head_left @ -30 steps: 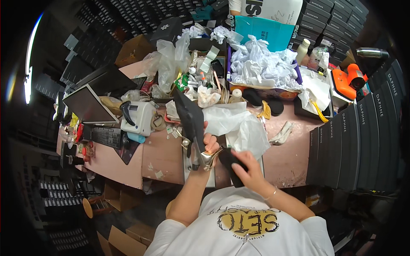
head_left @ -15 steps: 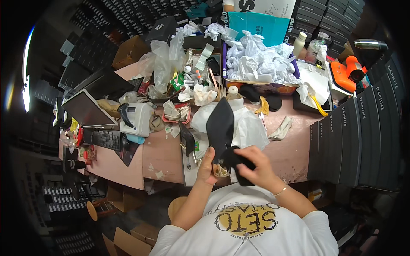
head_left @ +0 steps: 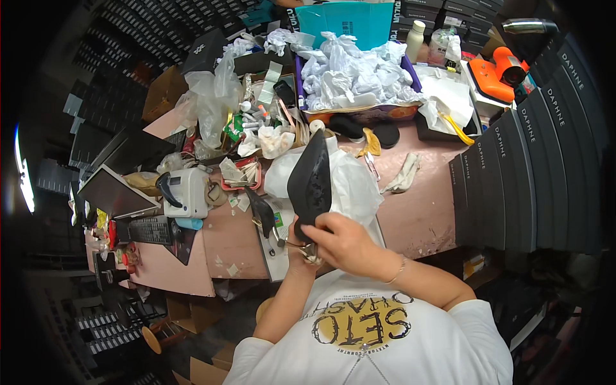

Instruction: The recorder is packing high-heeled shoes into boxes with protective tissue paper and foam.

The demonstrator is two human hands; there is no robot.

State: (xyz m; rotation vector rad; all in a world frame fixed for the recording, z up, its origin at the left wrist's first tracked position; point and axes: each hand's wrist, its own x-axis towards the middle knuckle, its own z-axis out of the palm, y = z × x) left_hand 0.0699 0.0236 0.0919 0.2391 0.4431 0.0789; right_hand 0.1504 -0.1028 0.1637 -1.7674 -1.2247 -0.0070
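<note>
A black pointed shoe [head_left: 310, 179] stands toe up before my chest, its dark face mottled with shiny patches. My left hand [head_left: 299, 253] is closed round its heel end, where gold-coloured metal shows. From the right my right hand [head_left: 346, 242] is closed on the same lower part, fingertips pressed on the black surface. Whether a black pad is still under those fingers is hidden. To the left a second black shoe [head_left: 260, 210] rests on a white board [head_left: 277, 260]. White tissue paper [head_left: 353, 189] lies behind the held shoe.
Stacked dark shoe boxes [head_left: 494, 186] wall the right side. At the back stand a purple-rimmed box [head_left: 410, 74] of crumpled paper and an orange tool [head_left: 494, 80]. Black pads [head_left: 385, 134], a white glove [head_left: 404, 173] and a white machine [head_left: 186, 192] lie about; a monitor [head_left: 119, 192] stands left.
My right hand has moved from holding a soft black pad beside the shoe to pressing on the shoe's lower end. The pad no longer shows clearly. The view has shifted right.
</note>
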